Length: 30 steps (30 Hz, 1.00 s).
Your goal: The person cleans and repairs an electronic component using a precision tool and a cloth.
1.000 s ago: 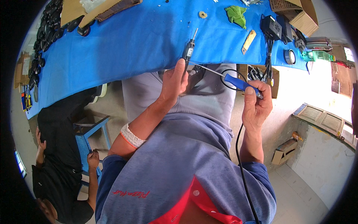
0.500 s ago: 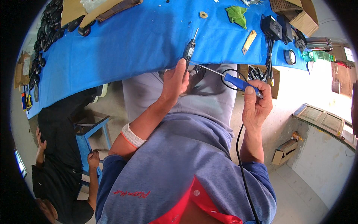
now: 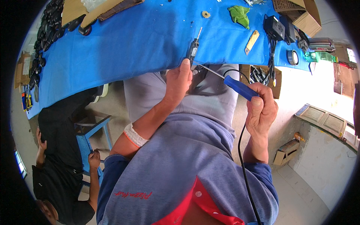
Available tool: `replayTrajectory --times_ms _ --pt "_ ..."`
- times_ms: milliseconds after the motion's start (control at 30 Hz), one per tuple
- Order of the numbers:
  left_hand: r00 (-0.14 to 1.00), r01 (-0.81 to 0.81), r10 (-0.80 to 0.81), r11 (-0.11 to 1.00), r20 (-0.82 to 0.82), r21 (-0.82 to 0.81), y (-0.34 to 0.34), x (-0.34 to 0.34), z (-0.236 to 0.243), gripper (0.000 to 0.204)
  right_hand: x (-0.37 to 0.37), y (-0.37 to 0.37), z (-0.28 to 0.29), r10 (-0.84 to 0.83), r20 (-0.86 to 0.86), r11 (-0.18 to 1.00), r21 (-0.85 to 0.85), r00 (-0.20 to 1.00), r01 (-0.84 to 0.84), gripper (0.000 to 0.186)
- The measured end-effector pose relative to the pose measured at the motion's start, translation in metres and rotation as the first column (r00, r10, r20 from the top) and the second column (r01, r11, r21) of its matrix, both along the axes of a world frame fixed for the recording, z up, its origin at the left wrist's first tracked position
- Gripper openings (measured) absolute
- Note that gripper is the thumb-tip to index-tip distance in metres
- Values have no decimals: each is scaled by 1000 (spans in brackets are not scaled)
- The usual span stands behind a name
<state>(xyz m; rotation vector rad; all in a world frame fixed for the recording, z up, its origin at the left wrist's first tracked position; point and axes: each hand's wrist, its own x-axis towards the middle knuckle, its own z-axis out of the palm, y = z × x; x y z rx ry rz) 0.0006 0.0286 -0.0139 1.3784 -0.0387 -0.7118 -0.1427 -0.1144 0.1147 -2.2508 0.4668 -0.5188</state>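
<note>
Soldering iron (image 3: 240,87) with a blue handle sits in the right hand (image 3: 262,112), fingers wrapped tight around it. Its thin metal tip slants up and left, toward the small black part (image 3: 193,50) at the edge of the blue table (image 3: 131,41). The left hand (image 3: 179,80) pinches that part. It looks like soldering; next, the tip must touch gently.

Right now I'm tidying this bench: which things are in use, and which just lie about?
In use:
left hand on small black part
right hand holding blue-handled soldering iron

Lying about:
green cloth
tape roll
cardboard box
</note>
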Motion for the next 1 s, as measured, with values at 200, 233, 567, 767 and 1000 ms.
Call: replayTrajectory --times_ms 200,233,567,767,1000 --pt "999 -45 45 999 -20 18 -6 -3 -3 60 10 10 11 -11 32 986 -168 999 16 11" --pt "999 -49 49 998 23 26 -6 -4 -5 60 12 9 11 20 57 982 -190 998 -9 11" --pt "975 -69 52 995 215 74 -7 -6 -12 57 16 10 30 93 -98 983 -150 991 -107 14" --pt "975 -50 34 996 219 68 -7 -6 -15 57 20 10 21 113 25 960 -262 993 -102 14" --pt "931 3 -61 987 360 160 -5 -11 -20 57 21 13 21 52 73 969 -244 996 -33 14"
